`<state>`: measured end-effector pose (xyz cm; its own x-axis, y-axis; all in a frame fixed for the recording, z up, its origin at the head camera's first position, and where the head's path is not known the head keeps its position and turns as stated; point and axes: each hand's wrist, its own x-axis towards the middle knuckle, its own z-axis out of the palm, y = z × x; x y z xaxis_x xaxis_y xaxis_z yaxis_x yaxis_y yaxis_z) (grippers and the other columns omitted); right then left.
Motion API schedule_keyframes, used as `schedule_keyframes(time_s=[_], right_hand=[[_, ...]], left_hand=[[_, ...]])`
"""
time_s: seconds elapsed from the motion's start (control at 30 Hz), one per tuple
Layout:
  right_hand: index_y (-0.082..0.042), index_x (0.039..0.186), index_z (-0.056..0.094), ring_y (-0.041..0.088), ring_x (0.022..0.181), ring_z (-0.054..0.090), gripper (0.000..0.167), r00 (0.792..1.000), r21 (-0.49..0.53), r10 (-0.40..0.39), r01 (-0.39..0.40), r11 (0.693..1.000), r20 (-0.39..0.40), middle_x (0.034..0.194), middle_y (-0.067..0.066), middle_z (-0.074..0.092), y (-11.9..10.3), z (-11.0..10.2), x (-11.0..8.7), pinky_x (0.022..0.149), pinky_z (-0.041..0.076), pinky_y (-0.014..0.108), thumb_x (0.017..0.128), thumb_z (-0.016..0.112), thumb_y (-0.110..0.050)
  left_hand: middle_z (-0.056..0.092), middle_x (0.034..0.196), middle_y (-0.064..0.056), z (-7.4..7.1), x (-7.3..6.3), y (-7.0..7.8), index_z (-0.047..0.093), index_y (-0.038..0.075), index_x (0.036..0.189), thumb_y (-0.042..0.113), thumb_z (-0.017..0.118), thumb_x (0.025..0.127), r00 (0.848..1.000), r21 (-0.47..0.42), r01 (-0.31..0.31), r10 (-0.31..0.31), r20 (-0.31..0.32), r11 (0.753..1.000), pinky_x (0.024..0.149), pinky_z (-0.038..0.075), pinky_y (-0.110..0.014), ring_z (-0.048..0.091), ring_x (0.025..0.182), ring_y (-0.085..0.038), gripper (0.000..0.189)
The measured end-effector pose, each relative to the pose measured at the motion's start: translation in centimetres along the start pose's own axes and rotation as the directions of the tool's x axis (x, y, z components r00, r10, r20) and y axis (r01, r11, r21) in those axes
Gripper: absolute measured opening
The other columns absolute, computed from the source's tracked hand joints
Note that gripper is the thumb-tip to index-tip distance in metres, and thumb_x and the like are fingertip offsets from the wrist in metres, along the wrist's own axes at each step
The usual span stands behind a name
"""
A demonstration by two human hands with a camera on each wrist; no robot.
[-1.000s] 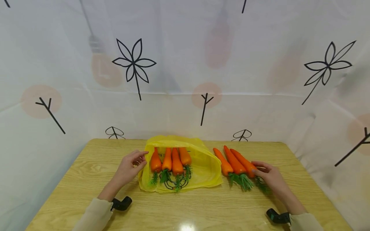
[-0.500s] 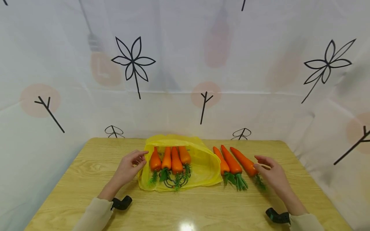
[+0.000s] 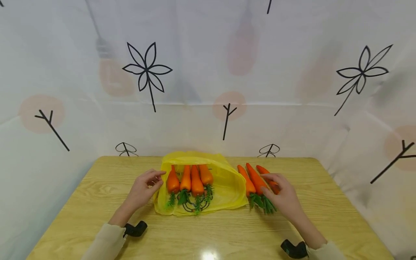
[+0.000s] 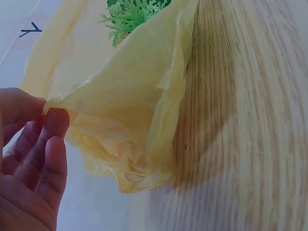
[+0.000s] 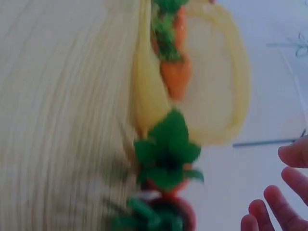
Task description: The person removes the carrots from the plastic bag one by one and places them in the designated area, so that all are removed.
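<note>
A yellow plastic bag (image 3: 229,196) lies with its mouth toward me, several carrots (image 3: 196,183) side by side inside, leafy ends outward. My left hand (image 3: 143,188) pinches the bag's left rim between thumb and finger, as the left wrist view shows at the bag edge (image 4: 120,82). Three more carrots lie right of the bag: a left one (image 3: 247,182), a middle one (image 3: 255,177) and a right one (image 3: 262,169) partly hidden behind my right hand (image 3: 286,198). That hand hovers over them, fingers spread and holding nothing; in the right wrist view, green carrot leaves (image 5: 168,151) are near it.
The wooden table (image 3: 182,238) carries everything. Behind it hangs a white patterned cloth (image 3: 195,126), which also closes in both sides. A black wrist camera (image 3: 135,229) is on the left forearm and another black camera (image 3: 294,249) on the right.
My right hand first left the rightmost carrot, which came to lie apart from the other two, then moved left over the middle carrot. My left hand stays at the bag's rim.
</note>
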<state>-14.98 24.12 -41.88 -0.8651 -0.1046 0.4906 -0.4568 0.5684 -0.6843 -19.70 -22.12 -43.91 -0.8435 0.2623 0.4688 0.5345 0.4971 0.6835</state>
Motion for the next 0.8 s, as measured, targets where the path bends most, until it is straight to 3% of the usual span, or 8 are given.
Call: schedule_keyframes(time_s=[0.13, 0.3, 0.4, 0.57, 0.8], right_hand=[[-0.005, 0.117, 0.068, 0.029, 0.097, 0.063, 0.034, 0.997, 0.023, -0.067, 0.067, 0.998, 0.035, 0.112, 0.011, 0.064, -1.5, 1.8, 0.0, 0.077, 0.057, 0.036, 0.085, 0.076, 0.004], [-0.009, 0.118, 0.068, 0.021, 0.098, 0.062, 0.037, 0.992, 0.097, -0.100, 0.093, 0.991, 0.071, 0.110, 0.004, 0.063, -2.7, 4.0, -0.3, 0.076, 0.058, 0.042, 0.084, 0.077, 0.004], [-0.012, 0.119, 0.068, 0.018, 0.099, 0.061, 0.039, 0.990, 0.135, -0.101, 0.088, 0.987, 0.098, 0.111, -0.001, 0.063, -3.3, 5.2, -0.3, 0.078, 0.057, 0.042, 0.084, 0.077, 0.002], [-0.015, 0.121, 0.068, 0.027, 0.101, 0.062, 0.038, 0.984, 0.151, -0.090, 0.066, 0.986, 0.155, 0.113, -0.001, 0.064, -3.8, 7.0, -0.1, 0.082, 0.056, 0.041, 0.086, 0.076, -0.001], [-0.014, 0.124, 0.068, 0.033, 0.107, 0.061, 0.039, 0.975, 0.153, 0.000, -0.034, 0.988, 0.220, 0.117, 0.005, 0.064, -3.8, 8.8, 0.6, 0.089, 0.054, 0.042, 0.088, 0.075, -0.002]], left_hand=[[0.060, 0.091, 0.004, 0.0, 0.0, -0.2, 0.073, 0.007, 0.116, 0.000, 0.068, 0.092, 1.000, -0.006, -0.003, 0.003, -0.006, 1.000, 0.067, 0.055, -0.026, 0.058, 0.080, -0.012, 0.025], [0.062, 0.094, 0.002, 0.1, -0.2, -0.5, 0.073, 0.007, 0.115, 0.001, 0.068, 0.093, 1.000, -0.016, 0.001, -0.001, -0.004, 1.000, 0.068, 0.055, -0.026, 0.058, 0.080, -0.012, 0.023], [0.062, 0.094, 0.003, 0.1, -0.3, -0.6, 0.073, 0.007, 0.116, 0.002, 0.068, 0.093, 1.000, -0.010, 0.004, -0.004, -0.002, 1.000, 0.068, 0.055, -0.026, 0.058, 0.080, -0.011, 0.024], [0.060, 0.091, 0.006, 0.2, -0.4, -0.5, 0.072, 0.007, 0.117, 0.001, 0.068, 0.093, 1.000, -0.005, 0.008, -0.008, -0.002, 1.000, 0.068, 0.055, -0.026, 0.058, 0.080, -0.011, 0.025], [0.060, 0.091, 0.006, 0.1, -0.3, -0.4, 0.072, 0.007, 0.117, 0.002, 0.068, 0.094, 1.000, -0.003, 0.012, -0.012, -0.013, 1.000, 0.067, 0.054, -0.026, 0.058, 0.080, -0.010, 0.025]])
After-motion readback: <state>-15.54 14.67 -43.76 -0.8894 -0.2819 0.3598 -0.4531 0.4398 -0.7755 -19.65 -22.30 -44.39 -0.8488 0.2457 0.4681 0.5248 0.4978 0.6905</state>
